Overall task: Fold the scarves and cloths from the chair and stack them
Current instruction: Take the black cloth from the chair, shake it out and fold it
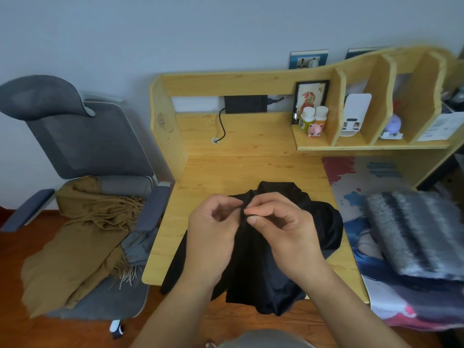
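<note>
Lower left: chair (82, 151), brown scarf (82, 237) and grey cloth (140, 247) awaiting. Centre: black cloth (263, 267) on desk (241, 169), left hand (213, 227) and right hand (278, 227) pinching one edge (finding corners); next, spread and fold. Right: folded grey scarf (414, 234)

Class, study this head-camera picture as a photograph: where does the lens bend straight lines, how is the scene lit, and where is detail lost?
Head view: the wide-angle lens bows the desk and shelf edges; light is soft and even, without harsh glare; the black cloth, pinched by the left hand and right hand, shows few folds; the shelf items look soft.
</note>
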A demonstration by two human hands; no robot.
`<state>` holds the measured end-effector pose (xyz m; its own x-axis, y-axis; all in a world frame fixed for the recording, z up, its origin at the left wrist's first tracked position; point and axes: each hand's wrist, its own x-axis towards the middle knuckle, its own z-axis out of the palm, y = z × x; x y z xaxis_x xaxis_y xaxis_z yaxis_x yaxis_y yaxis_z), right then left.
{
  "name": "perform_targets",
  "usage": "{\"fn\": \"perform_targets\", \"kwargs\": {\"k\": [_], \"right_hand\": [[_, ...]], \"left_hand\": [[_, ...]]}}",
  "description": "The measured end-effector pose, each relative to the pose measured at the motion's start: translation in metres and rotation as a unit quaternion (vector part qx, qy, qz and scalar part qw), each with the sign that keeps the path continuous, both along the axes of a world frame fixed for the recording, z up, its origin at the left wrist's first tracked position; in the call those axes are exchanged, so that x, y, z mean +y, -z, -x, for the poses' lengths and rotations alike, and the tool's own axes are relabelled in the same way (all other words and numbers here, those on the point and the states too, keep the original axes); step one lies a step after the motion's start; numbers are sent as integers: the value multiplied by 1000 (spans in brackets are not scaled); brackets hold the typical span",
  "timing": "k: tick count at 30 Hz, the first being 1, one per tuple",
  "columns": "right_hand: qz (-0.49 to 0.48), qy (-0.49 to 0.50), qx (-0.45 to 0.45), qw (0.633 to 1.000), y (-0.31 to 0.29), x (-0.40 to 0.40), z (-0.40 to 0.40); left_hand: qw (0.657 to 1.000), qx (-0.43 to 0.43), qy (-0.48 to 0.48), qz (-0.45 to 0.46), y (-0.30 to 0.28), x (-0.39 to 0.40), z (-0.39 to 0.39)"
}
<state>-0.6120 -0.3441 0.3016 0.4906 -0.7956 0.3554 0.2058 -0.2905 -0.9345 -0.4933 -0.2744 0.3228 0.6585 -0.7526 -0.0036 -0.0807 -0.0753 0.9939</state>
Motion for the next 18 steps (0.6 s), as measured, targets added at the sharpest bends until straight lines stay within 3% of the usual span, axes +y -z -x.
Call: {"fn": "perform_targets", "kwargs": {"k": [2, 10, 14, 18], "right_hand": [[-9, 9, -3, 1000, 1, 1, -3], [-12, 77, 6, 997, 0, -2, -1], [-11, 79, 15, 997, 0, -1, 1], [-9, 68, 12, 998, -3, -4, -1]], "left_hand": [[1000, 1, 23, 8, -1, 1, 4], [983, 157, 88, 36, 0, 4, 0], [983, 153, 90, 37, 0, 2, -3], [970, 215, 98, 62, 1, -1, -6]]}}
